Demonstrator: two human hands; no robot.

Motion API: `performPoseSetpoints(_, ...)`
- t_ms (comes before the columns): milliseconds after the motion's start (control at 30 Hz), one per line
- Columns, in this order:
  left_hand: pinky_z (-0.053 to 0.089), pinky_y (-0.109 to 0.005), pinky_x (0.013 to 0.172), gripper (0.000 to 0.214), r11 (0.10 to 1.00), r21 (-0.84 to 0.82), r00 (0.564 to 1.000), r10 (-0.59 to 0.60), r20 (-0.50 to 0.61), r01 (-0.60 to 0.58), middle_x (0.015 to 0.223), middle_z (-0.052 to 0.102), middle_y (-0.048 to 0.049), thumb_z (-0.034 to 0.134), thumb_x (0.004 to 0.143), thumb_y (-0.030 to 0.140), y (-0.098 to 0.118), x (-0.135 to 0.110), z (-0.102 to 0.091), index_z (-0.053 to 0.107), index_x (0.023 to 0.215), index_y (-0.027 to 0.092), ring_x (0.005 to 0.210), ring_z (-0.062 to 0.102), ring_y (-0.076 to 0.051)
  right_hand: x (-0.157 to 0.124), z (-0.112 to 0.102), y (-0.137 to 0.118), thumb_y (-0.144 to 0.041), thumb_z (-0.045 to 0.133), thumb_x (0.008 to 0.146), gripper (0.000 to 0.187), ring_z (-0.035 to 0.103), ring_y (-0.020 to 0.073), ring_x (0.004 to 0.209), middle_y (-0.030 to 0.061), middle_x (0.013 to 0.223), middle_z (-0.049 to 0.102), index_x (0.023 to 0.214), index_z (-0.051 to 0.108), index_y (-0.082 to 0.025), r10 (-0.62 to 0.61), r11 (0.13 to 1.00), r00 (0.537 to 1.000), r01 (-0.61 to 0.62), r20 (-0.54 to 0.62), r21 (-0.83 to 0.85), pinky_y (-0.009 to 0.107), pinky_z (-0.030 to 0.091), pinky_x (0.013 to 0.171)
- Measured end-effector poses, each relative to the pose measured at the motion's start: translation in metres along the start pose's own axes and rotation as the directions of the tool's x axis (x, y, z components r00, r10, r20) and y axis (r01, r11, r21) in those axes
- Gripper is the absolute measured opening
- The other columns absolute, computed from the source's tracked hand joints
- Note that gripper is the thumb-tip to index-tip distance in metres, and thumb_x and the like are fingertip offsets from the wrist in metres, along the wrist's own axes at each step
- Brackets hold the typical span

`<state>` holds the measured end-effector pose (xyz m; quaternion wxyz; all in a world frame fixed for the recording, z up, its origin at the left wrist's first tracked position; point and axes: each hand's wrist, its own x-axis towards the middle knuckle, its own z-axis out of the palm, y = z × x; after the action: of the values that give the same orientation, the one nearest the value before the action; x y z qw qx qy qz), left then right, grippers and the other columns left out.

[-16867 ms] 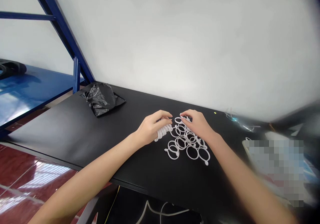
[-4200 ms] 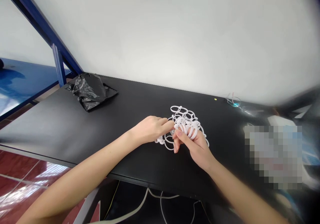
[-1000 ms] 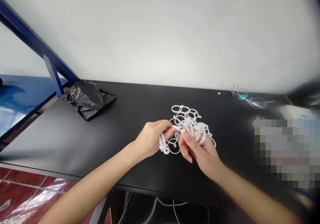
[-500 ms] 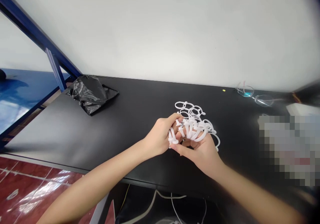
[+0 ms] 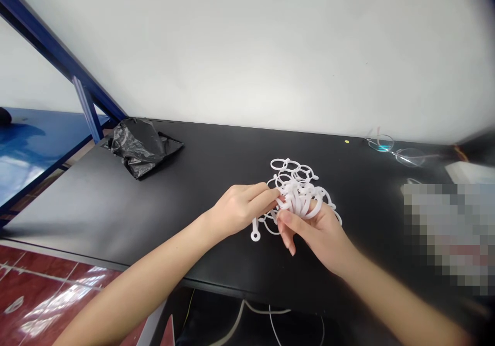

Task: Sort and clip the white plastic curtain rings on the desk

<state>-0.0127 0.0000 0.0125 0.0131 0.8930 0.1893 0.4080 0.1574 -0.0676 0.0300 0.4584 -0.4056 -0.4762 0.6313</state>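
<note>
My right hand (image 5: 315,232) holds a bunch of white plastic rings (image 5: 303,204), several of them looped side by side over its fingers, its thumb pressed near their left side. From the left, my left hand (image 5: 243,207) reaches in with its fingertips closed at the edge of the bunch, pinching a ring there; the exact grip is partly hidden. More white rings (image 5: 290,165) with small round tabs lie in a linked cluster on the black table just behind the hands. Below my left fingers one ring (image 5: 255,231) shows edge-on with a small eyelet end.
A crumpled black plastic bag (image 5: 139,147) lies at the table's back left. Eyeglasses (image 5: 394,151) rest near the wall at the back right, with a blurred-out object (image 5: 448,237) nearer. Cables (image 5: 266,310) hang beneath the black table's (image 5: 185,181) front edge.
My left hand has shifted slightly left, its fingers now straighter and laid over the rings. Rings once between both hands now show below the left fingers. My right hand's lower fingers have extended downward.
</note>
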Motion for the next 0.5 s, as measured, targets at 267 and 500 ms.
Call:
performPoseSetpoints(267, 0.041, -0.018, 0.045, 0.008, 0.997, -0.069, 0.965, -0.003, -0.261, -0.015, 0.06, 0.062, 0.0052, 0.053, 0.093, 0.01, 0.0076, -0.0026, 0.0079, 0.057, 0.098, 0.016, 0.046, 0.056, -0.006, -0.0021, -0.003, -0.0047, -0.029, 0.068, 0.087, 0.028, 0.052, 0.0067, 0.041, -0.0034, 0.053, 0.056, 0.063, 0.064, -0.015, -0.099, 0.995, 0.994, 0.1, 0.04, -0.025, 0.021, 0.043, 0.042)
performPoseSetpoints(500, 0.045, -0.021, 0.046, 0.008, 0.988, -0.024, 0.973, 0.149, -0.179, -0.156, 0.058, 0.061, 0.0028, 0.054, 0.094, 0.012, 0.0008, -0.0025, 0.0005, 0.057, 0.102, 0.011, 0.046, 0.057, -0.009, -0.0048, -0.005, 0.0001, -0.031, 0.064, 0.091, 0.031, 0.05, 0.0062, 0.042, -0.0053, 0.048, 0.05, 0.064, 0.063, -0.016, -0.097, 0.995, 0.993, 0.096, 0.072, 0.006, 0.021, 0.048, 0.05)
